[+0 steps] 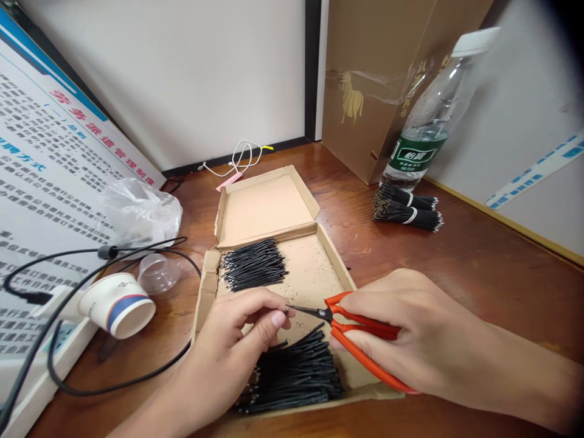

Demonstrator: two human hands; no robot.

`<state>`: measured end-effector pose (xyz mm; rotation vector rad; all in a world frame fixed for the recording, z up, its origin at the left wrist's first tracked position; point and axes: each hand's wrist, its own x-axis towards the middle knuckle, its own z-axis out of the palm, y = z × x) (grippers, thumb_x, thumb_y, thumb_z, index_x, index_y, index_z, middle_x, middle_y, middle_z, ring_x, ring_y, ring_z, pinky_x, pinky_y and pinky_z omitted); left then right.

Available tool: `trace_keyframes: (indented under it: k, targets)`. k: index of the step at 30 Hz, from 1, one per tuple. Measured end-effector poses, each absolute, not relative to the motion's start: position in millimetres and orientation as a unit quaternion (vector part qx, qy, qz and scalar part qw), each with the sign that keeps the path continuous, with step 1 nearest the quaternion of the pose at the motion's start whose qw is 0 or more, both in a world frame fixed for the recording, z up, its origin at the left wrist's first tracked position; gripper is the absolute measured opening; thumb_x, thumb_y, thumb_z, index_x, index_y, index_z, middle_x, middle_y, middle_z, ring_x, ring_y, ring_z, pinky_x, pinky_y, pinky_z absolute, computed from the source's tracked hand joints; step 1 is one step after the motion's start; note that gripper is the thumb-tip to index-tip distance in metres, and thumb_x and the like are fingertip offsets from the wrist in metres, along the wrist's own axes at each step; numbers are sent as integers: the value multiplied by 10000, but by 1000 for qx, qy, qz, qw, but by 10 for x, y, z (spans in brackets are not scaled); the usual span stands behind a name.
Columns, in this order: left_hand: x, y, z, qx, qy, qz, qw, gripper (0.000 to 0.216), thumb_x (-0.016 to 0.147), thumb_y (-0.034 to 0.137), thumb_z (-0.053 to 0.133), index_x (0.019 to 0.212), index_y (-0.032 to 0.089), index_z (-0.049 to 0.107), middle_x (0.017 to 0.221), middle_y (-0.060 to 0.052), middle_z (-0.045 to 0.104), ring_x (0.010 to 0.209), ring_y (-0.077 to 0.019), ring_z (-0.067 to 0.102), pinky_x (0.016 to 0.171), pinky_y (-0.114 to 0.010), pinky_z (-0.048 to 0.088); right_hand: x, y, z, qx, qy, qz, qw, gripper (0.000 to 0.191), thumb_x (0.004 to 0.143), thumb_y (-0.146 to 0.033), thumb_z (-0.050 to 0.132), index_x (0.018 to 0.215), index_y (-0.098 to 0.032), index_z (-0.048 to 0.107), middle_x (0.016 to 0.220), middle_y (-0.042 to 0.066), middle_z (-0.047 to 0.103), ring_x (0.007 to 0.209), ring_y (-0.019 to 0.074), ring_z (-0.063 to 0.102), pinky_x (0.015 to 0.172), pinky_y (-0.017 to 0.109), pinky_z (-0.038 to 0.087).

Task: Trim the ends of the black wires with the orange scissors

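Over the open cardboard box [335, 252], my left hand [250, 331] pinches a short black wire, of which only a tiny end shows at the fingertips. My right hand [410, 328] grips a pair of scissors [365, 356] with red-orange handles. Their dark blade tips point left and meet the wire end by my left fingers. A large pile of black wires [305, 371] lies in the near part of the box, partly hidden by my left hand. Farther back in the box is a smaller pile of black wires [253, 264]. Small dark scraps dot the cardboard beside it.
Two banded wire bundles [408, 210] lie before a water bottle [420, 121] at the right. On the left are a tipped paper cup [119, 305], a clear plastic cup [159, 274], a plastic bag [141, 213] and a looping black cable [123, 389]. A tall brown carton [365, 73] stands behind.
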<state>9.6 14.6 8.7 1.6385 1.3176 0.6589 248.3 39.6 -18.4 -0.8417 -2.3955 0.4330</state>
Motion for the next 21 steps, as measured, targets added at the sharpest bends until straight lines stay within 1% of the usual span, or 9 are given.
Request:
trace_keyframes:
  k: [5, 12, 17, 21]
  targets:
    - [73, 135, 70, 658, 538, 260, 458, 180, 968, 271, 562, 882, 169, 683, 729, -4, 623, 646, -118, 573, 566, -187, 447, 2464, 387, -142, -323, -885, 174, 287, 364, 897, -194, 576, 593, -200, 376, 514, -85, 299, 462, 80, 239, 478, 280, 211]
    - [91, 135, 85, 651, 537, 264, 467, 189, 966, 276, 568, 852, 159, 662, 708, -6, 623, 636, -122, 568, 583, -204, 466, 2480, 379, -139, -312, -889, 197, 270, 357, 917, -197, 548, 599, -197, 387, 508, -79, 336, 454, 74, 273, 489, 282, 205]
    - [98, 132, 79, 644, 535, 269, 476, 184, 966, 279, 564, 870, 154, 658, 689, -8, 622, 629, -128, 566, 583, -218, 471, 2488, 385, -187, -314, -890, 177, 280, 344, 920, -182, 541, 596, -196, 425, 513, -73, 320, 464, 84, 240, 472, 273, 197]
    - [102, 127, 78, 636, 536, 273, 483, 179, 963, 286, 575, 874, 155, 657, 686, -8, 629, 634, -130, 576, 585, -219, 474, 2481, 369, -170, -321, -886, 179, 285, 364, 910, -200, 568, 600, -200, 377, 523, -83, 288, 470, 81, 225, 478, 267, 206]
